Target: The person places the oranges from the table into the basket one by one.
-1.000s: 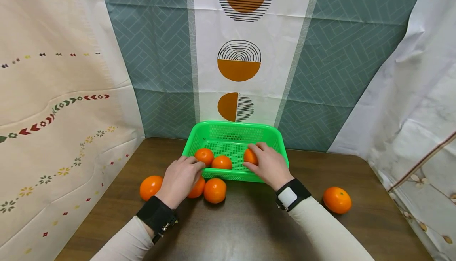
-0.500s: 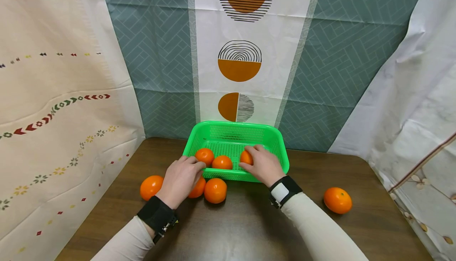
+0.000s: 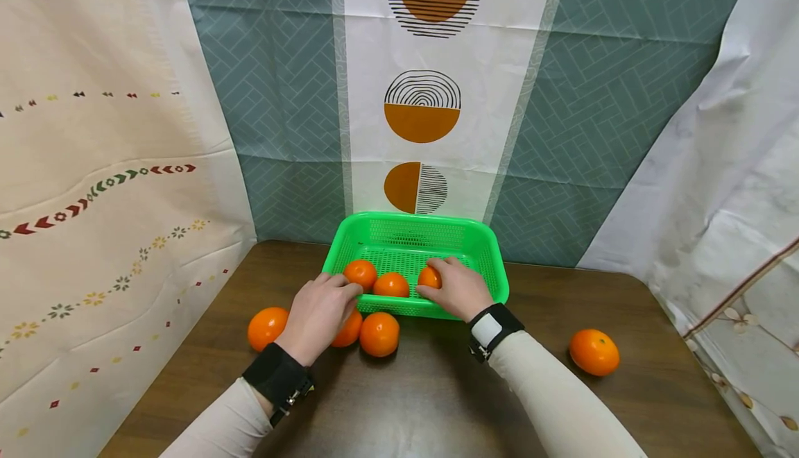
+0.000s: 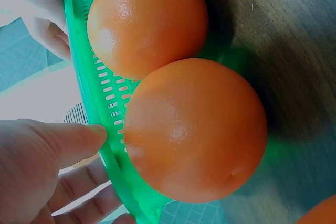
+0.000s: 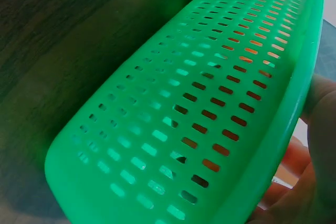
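Note:
A green plastic basket (image 3: 412, 309) with perforated walls stands at the back of the table. At its front left corner my left hand (image 3: 320, 314) grips the rim, with the thumb on the near side and the fingers over the inside, as the left wrist view shows. Inside the basket, my right hand (image 3: 458, 288) holds an orange (image 3: 429, 277) between thumb and fingers, low near the front wall. Just left of it lie two more oranges, one orange (image 3: 391, 284) by the front wall and another orange (image 3: 361, 274) in the left corner.
In front of the basket an orange (image 4: 194, 129) sits partly behind my left hand, touching a second orange (image 3: 379, 334). Left of that hand lies another orange (image 3: 267, 328). One more orange (image 3: 594, 352) rests on the wooden table (image 3: 399, 409) at the right. Patterned cloths hang behind.
My right hand has moved a little to the left inside the basket with the orange, closer to the two oranges there. The left hand stays at the rim.

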Demonstrator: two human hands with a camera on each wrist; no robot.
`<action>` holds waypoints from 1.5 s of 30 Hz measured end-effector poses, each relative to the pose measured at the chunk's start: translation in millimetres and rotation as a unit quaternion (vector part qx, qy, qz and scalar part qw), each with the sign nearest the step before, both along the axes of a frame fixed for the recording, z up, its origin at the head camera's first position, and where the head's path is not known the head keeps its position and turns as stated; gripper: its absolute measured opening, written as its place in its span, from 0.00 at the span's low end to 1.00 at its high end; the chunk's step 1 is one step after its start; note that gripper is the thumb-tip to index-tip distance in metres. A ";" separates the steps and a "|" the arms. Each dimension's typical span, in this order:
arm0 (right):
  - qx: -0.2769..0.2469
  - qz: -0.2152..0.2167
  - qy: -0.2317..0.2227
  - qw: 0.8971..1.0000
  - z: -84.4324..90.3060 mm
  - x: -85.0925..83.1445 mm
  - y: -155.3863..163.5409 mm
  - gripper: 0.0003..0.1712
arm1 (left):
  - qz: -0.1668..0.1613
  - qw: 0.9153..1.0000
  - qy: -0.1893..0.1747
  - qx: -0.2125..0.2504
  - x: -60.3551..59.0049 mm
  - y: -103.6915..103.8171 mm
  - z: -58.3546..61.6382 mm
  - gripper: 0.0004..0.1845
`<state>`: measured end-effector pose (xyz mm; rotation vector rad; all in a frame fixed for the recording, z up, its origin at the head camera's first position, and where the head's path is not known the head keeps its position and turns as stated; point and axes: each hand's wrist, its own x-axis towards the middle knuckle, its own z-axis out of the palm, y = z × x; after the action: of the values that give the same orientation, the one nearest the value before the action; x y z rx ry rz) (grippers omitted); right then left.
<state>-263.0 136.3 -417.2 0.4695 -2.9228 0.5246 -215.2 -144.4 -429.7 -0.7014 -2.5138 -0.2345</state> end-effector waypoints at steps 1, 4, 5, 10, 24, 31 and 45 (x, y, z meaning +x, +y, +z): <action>0.000 0.000 -0.003 1.000 -0.6 -0.8 0.0 0.32 | 0.000 1.000 0.000 -0.001 0.0 -0.1 0.0 0.07; -0.005 -0.002 -0.012 1.000 -2.1 -3.0 -0.5 0.31 | -0.001 1.000 0.000 -0.003 -0.1 -0.4 0.1 0.07; -0.007 -0.003 -0.016 1.000 -2.4 -3.6 -0.9 0.30 | -0.001 1.000 0.000 -0.003 -0.1 -0.5 0.0 0.07; -0.016 -0.005 -0.046 0.999 -2.1 -5.1 -4.0 0.30 | 0.001 1.000 -0.001 -0.003 -0.1 -0.7 -0.6 0.07; -0.036 0.009 -0.096 0.995 -2.1 -9.7 -4.9 0.26 | -0.002 1.000 0.000 -0.003 0.9 -0.6 -0.1 0.07; -0.037 0.014 -0.109 0.993 -1.9 -10.8 -5.8 0.26 | -0.002 1.000 0.002 -0.002 0.7 -0.8 0.0 0.07; -0.042 0.016 -0.131 0.990 -3.4 -13.7 -5.5 0.26 | -0.002 1.000 0.000 0.004 -0.6 -0.7 -0.3 0.08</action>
<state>-276.7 130.8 -420.7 0.4688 -3.1283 0.7658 -215.7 -145.1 -430.0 -0.7046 -2.5107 -0.2465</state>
